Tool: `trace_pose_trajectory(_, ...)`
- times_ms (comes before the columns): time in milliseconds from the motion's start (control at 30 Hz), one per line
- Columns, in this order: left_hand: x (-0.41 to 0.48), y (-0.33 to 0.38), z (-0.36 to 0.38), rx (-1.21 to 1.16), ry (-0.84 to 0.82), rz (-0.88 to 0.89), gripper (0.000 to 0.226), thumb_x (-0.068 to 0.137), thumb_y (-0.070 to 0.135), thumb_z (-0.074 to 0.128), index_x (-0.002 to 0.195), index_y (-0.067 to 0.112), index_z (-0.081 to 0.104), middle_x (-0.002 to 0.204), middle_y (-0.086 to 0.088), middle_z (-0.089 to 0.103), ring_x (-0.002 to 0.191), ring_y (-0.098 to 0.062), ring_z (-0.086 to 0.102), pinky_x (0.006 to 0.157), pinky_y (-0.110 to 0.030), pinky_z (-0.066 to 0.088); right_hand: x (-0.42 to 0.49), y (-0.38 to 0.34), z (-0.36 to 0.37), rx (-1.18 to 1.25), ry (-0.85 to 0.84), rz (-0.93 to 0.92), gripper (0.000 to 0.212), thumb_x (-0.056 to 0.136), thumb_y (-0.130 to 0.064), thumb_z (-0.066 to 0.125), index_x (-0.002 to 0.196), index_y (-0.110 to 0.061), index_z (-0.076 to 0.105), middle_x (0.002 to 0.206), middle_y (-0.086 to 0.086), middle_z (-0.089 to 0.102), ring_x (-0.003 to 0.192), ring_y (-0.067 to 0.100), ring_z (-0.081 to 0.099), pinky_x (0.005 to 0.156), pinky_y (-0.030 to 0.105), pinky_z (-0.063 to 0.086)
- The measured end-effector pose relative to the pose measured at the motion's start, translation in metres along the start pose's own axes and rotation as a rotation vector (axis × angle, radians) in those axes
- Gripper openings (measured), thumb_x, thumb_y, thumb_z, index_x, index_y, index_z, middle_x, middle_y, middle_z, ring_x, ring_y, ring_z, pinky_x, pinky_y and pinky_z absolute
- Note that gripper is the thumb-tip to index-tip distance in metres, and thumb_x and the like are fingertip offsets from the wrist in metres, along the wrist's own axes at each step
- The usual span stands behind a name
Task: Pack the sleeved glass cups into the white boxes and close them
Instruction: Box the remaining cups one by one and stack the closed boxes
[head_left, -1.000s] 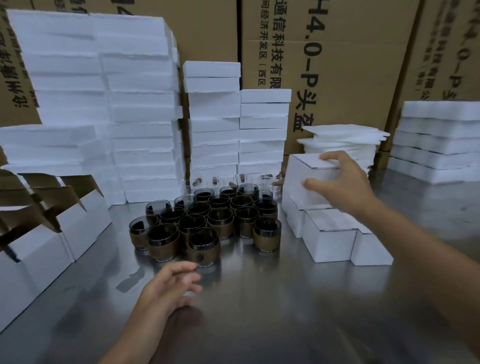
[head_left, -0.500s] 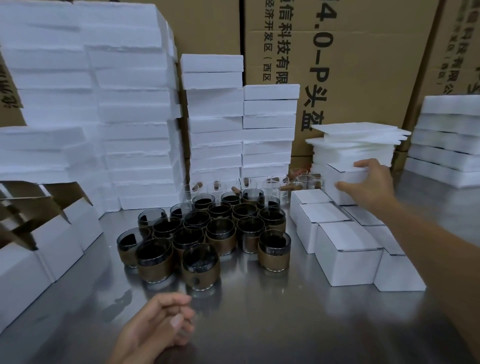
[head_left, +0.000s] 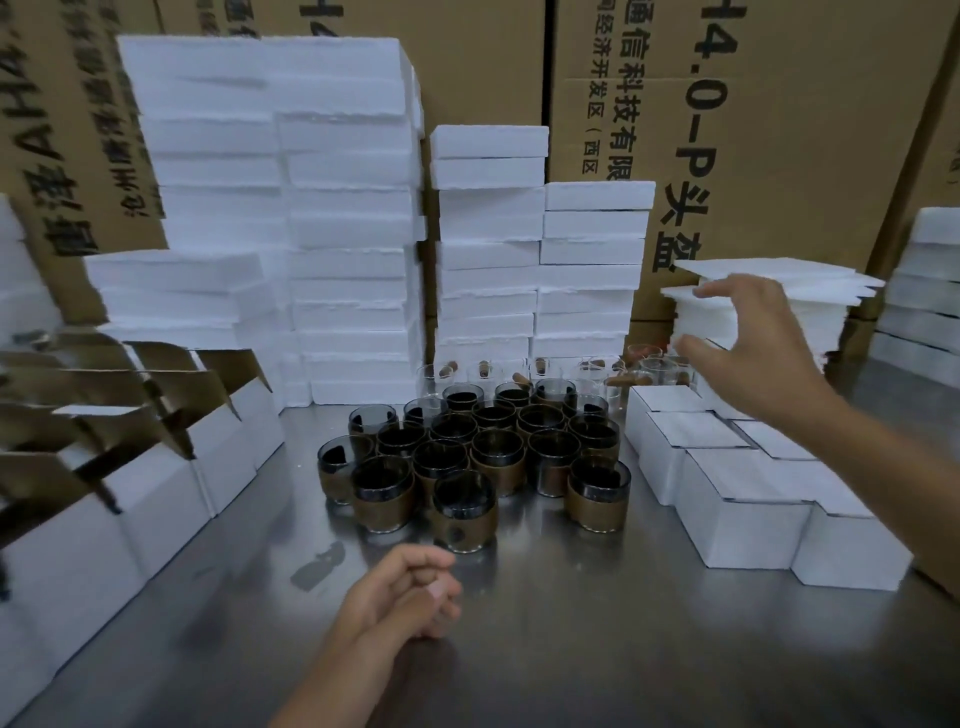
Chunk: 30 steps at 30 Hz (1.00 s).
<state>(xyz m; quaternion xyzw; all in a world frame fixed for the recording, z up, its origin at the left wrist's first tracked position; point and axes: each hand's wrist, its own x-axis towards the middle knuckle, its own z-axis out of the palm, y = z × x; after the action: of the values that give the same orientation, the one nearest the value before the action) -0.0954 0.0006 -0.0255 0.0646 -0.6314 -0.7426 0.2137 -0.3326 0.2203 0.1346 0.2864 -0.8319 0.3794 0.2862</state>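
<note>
R hand (head_left: 748, 343) hangs, grip spread & empty, over the closed boxes (head_left: 727, 499); L hand (head_left: 400, 592) rests loosely curled, empty, on the surface (head_left: 623, 649) just in front of the cups (head_left: 467, 452), which stand so tight that a hasty grab could prob. clink or tip neighbours.

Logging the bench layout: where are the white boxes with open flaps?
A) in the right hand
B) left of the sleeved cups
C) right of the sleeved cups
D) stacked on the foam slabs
B: the open-flapped boxes stand in a row left of the sleeved cups, while the closed boxes sit on the cups' right.
</note>
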Motion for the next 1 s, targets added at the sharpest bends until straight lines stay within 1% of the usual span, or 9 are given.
trace_pose_trajectory(33,-0.001,0.001,0.002,0.009,0.013,0.004,0.038,0.061,0.027,0.074,0.093,0.007,0.067,0.079,-0.011,0.067,0.07,-0.019,0.063,0.058,-0.024,0.05,-0.01,-0.018,-0.002,0.065,-0.012,-0.035,0.039,0.084,-0.022,0.067,0.12,-0.02,0.052,0.125,0.0,0.042,0.103,0.004,0.045,0.083,-0.002,0.028)
trace_pose_trajectory(67,-0.003,0.003,0.004,0.018,0.018,0.008,0.034,0.065,0.023,0.072,0.094,0.006,0.065,0.078,-0.01,0.067,0.069,-0.018,0.064,0.059,-0.023,0.05,-0.022,-0.035,-0.003,0.141,-0.038,-0.053,0.033,0.085,-0.023,0.066,0.115,-0.025,0.054,0.118,-0.005,0.045,0.093,-0.001,0.047,0.076,-0.001,0.032)
trace_pose_trajectory(200,-0.012,0.012,0.008,0.1,0.004,0.036,0.021,0.078,0.018,0.064,0.098,0.01,0.064,0.081,-0.007,0.066,0.073,-0.013,0.063,0.065,-0.022,0.049,-0.09,-0.088,0.005,0.414,-0.195,-0.052,0.021,0.082,-0.031,0.065,0.097,-0.042,0.055,0.105,-0.022,0.056,0.102,-0.005,0.053,0.082,0.015,0.039)
trace_pose_trajectory(300,-0.018,0.016,0.008,0.203,0.058,0.065,0.007,0.088,0.012,0.062,0.094,0.015,0.065,0.082,-0.004,0.064,0.074,-0.01,0.062,0.068,-0.02,0.046,-0.148,-0.107,0.025,0.535,-0.249,0.035,0.017,0.082,-0.023,0.067,0.092,-0.036,0.061,0.094,-0.021,0.064,0.096,-0.006,0.057,0.084,0.015,0.042)
trace_pose_trajectory(400,-0.025,0.018,0.005,0.304,0.147,0.091,0.012,0.09,0.007,0.057,0.091,0.017,0.064,0.081,-0.002,0.063,0.073,-0.009,0.061,0.067,-0.015,0.045,-0.191,-0.11,0.049,0.603,-0.248,0.113,0.019,0.081,-0.007,0.068,0.083,-0.025,0.065,0.087,-0.017,0.067,0.086,0.0,0.061,0.083,0.018,0.046)
trace_pose_trajectory(567,-0.039,0.024,0.002,0.392,0.239,0.117,0.017,0.09,0.005,0.055,0.086,0.02,0.061,0.081,0.001,0.061,0.077,-0.013,0.06,0.065,-0.013,0.045,-0.218,-0.103,0.064,0.5,-0.209,0.098,0.029,0.081,0.001,0.067,0.072,-0.026,0.062,0.073,-0.007,0.067,0.076,0.003,0.061,0.071,0.013,0.044)
trace_pose_trajectory(700,-0.047,0.027,0.005,0.448,0.24,0.128,0.021,0.091,0.005,0.053,0.084,0.024,0.058,0.082,0.001,0.058,0.081,-0.017,0.057,0.07,-0.019,0.047,-0.228,-0.099,0.059,0.349,-0.216,0.023,0.033,0.081,0.003,0.066,0.071,-0.027,0.058,0.072,-0.008,0.064,0.078,0.0,0.057,0.067,0.007,0.04)
trace_pose_trajectory(867,-0.067,0.037,0.004,0.507,0.207,0.169,0.02,0.092,0.008,0.053,0.086,0.027,0.057,0.085,0.005,0.058,0.077,-0.006,0.055,0.065,-0.008,0.043,-0.235,-0.103,0.051,0.314,-0.201,0.005,0.024,0.081,0.004,0.065,0.074,-0.019,0.062,0.073,-0.008,0.063,0.07,0.003,0.057,0.064,0.003,0.037)
trace_pose_trajectory(1000,-0.106,0.063,-0.012,0.599,0.26,0.339,0.019,0.091,0.016,0.056,0.088,0.035,0.058,0.087,0.014,0.06,0.081,0.005,0.054,0.072,-0.006,0.04,-0.237,-0.104,0.048,0.296,-0.218,-0.015,0.017,0.082,0.002,0.065,0.077,-0.014,0.064,0.073,-0.006,0.064,0.072,0.006,0.058,0.064,0.008,0.039)
